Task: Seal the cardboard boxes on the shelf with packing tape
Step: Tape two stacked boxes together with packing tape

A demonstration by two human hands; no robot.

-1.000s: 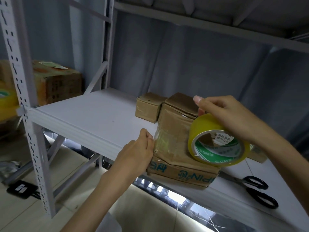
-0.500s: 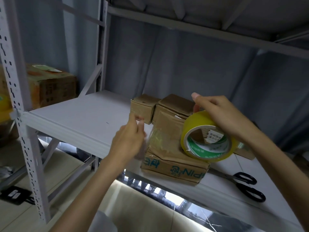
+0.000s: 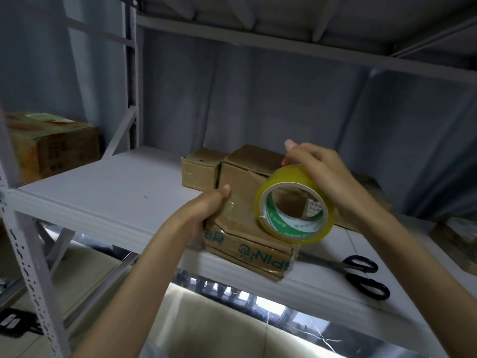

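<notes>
A worn cardboard box with blue print along its lower front stands at the front edge of the white shelf. My left hand lies against the box's left side, thumb pressing on clear tape stuck to the front. My right hand grips a yellow roll of packing tape, held in front of the box's upper right. A smaller cardboard box sits behind, to the left.
Black-handled scissors lie on the shelf to the right of the box. Another box shows at the far right edge. A large carton stands beyond the left upright. An upper shelf runs overhead.
My left hand lifted off the box half a second ago and is back against its left side, thumb on the tape. The roll in my right hand has stayed before the box.
</notes>
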